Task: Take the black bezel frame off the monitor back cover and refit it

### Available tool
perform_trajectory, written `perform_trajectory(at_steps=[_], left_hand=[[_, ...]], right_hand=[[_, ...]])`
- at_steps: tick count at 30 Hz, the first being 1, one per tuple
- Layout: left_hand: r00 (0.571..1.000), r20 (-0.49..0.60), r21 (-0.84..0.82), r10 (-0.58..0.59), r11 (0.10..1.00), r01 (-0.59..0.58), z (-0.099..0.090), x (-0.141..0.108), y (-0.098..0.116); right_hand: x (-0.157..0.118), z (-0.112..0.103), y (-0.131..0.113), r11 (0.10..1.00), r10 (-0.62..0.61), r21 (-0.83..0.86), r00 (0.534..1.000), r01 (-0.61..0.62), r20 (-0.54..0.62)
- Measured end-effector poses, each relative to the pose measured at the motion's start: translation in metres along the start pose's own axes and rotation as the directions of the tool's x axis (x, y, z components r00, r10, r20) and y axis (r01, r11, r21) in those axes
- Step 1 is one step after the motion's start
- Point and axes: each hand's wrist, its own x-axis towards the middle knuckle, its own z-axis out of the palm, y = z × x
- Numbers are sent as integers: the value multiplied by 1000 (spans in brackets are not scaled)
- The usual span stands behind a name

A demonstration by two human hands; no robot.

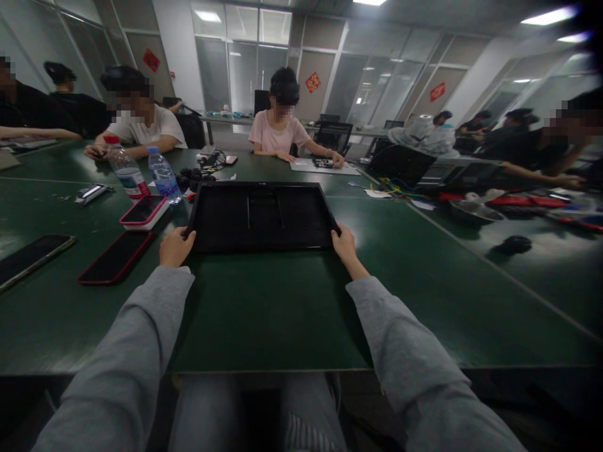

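Note:
A black rectangular panel [221, 216] with a raised rim, tray-like, is held between my two hands over the green table [264, 314]. Two thin upright lines joined by a crosspiece show in its middle; I cannot make out what they are. At its near left corner, my left hand [175, 248] is closed on the rim with the thumb on top. My right hand [347, 248] grips the opposite rim near the right corner. Left of my left hand lie a phone with a red edge [115, 257] and a pink-edged phone [145, 210] on a white box.
Two plastic bottles [164, 176] stand beyond the phones, near tangled black cables [214, 160]. Another phone [31, 258] lies far left. A person in pink [279, 135] sits opposite. On the right are a metal bowl [475, 212] and a dark mouse-like object [516, 245].

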Motion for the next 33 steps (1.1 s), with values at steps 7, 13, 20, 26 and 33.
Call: perform_trajectory(at_steps=[7, 13, 20, 26, 33], left_hand=[[1000, 9, -3, 8, 1000, -8, 2, 0, -1], [1000, 16, -15, 3, 1000, -3, 0, -3, 4], [999, 21, 25, -47, 999, 47, -4, -8, 13], [996, 39, 31, -78, 997, 77, -7, -9, 15], [995, 45, 27, -90, 996, 89, -9, -9, 15]], right_hand=[[-1, 1, -2, 1000, 26, -16, 1000, -25, 4], [1, 4, 6, 1000, -9, -19, 1000, 9, -13], [3, 8, 12, 1000, 2, -27, 999, -3, -50], [7, 10, 13, 1000, -10, 0, 998, 10, -57], [7, 12, 15, 1000, -6, 7, 999, 6, -49]])
